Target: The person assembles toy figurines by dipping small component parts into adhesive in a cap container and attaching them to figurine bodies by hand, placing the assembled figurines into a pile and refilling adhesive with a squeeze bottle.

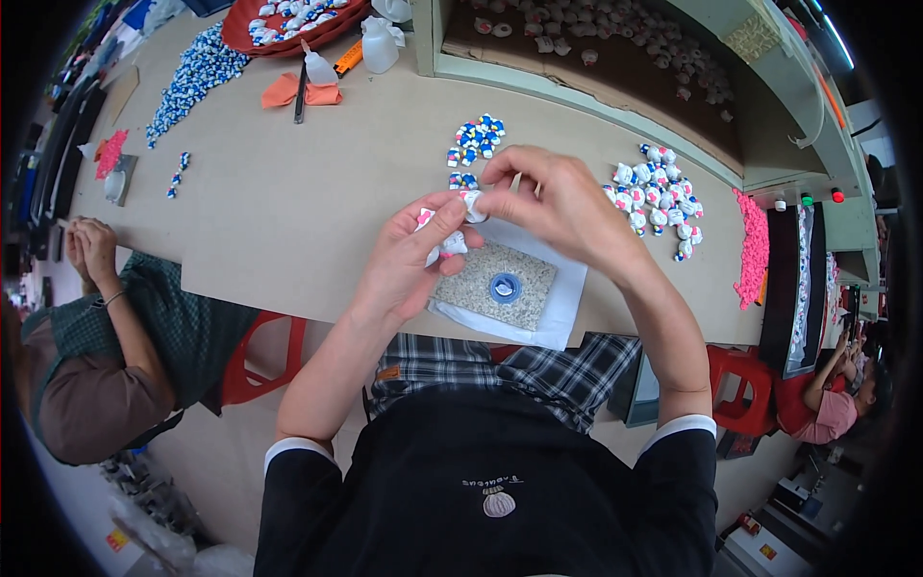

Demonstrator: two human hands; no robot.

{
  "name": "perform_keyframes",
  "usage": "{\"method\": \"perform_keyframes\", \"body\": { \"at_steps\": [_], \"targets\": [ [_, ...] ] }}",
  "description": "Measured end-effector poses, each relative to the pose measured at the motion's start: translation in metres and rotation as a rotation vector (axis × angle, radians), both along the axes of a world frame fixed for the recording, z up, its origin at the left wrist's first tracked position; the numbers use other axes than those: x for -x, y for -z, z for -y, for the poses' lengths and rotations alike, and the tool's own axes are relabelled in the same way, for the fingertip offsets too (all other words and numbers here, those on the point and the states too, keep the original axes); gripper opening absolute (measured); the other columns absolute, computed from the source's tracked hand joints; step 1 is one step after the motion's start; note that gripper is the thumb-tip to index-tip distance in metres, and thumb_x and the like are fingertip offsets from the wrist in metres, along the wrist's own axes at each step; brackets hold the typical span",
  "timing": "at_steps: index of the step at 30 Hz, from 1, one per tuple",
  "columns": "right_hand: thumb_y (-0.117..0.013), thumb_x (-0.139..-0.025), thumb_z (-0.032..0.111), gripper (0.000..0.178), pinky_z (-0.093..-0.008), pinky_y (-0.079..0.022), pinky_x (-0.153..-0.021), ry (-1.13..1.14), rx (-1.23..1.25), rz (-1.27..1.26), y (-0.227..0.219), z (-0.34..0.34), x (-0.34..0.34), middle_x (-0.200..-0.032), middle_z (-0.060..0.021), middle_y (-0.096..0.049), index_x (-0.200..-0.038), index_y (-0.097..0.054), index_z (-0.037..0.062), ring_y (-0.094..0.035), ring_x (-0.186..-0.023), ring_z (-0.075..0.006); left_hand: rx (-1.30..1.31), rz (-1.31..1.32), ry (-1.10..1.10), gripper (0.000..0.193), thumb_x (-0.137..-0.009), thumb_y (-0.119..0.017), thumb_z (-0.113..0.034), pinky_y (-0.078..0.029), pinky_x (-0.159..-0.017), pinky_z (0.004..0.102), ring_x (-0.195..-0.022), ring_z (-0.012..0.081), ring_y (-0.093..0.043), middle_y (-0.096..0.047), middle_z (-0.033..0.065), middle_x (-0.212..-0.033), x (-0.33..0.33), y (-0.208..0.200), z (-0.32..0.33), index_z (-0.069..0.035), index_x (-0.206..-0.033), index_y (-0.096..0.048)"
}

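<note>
The single view looks from the person's head, from above, and faces steeply down to the desk (298, 202). The left hand (396, 252) and the right hand (562, 197) are quite near to it, around the middle, with the wearer's black shirt (433, 452) filling the lower part. Straight edges (the desk's, for example) bend toward the dark rim.

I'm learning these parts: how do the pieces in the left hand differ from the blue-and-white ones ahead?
The held pieces look mostly white with pink marks; the blue-and-white pieces show much blue. The held pieces are in the left hand; the blue-and-white pieces lie on the table. Both show some white.
</note>
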State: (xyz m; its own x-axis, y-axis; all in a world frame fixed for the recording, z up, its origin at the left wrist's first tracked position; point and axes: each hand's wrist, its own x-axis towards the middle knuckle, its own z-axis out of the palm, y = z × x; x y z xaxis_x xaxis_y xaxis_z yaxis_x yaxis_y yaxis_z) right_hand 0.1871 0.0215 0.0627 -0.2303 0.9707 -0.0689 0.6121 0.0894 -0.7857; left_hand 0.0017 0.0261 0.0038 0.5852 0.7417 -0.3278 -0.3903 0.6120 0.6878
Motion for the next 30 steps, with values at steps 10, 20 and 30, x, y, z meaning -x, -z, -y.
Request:
{"method": "perform_keyframes", "body": {
  "at_steps": [10,20,30],
  "targets": [
    [-0.059,-0.082,0.018,0.023,-0.0289,-0.044,-0.062,0.195,-0.276,0.194,0.076,-0.068,-0.033,-0.076,-0.0082,-0.060,-0.096,-0.061,-0.0002,-0.052,-0.064,-0.0148,0.156,0.083,-0.053,0.031,-0.092,-0.051,-0.026,-0.038,-0.051,0.0204,-0.077,0.0106,-0.055,-0.059,0.0075,-0.098,0.013,-0.001,0.006,-0.005,-0.114,-0.052],
    [-0.059,-0.082,0.013,0.022,-0.0242,-0.045,-0.063,0.176,-0.143,0.146,0.054,-0.043,-0.039,-0.078,-0.0067,-0.062,-0.100,-0.062,0.0011,-0.053,-0.067,-0.0086,0.101,0.017,-0.062,0.029,-0.092,-0.050,-0.024,-0.037,-0.048,0.0195,-0.070,0.0097,-0.056,-0.060,0.0077,-0.093,0.011,-0.007,0.008,-0.006,-0.114,-0.052],
    [-0.063,-0.081,0.008,0.022,-0.0218,-0.048,-0.074,0.047,0.104,-0.674,0.018,0.019,-0.014,-0.091,-0.0041,-0.062,-0.102,-0.064,0.0032,-0.058,-0.082,-0.0099,-0.042,-0.132,-0.044,0.025,-0.088,-0.058,-0.020,-0.032,-0.044,0.0163,-0.068,0.0074,-0.055,-0.058,0.0048,-0.084,-0.011,-0.016,0.014,-0.004,-0.107,-0.056]
  ]
}}
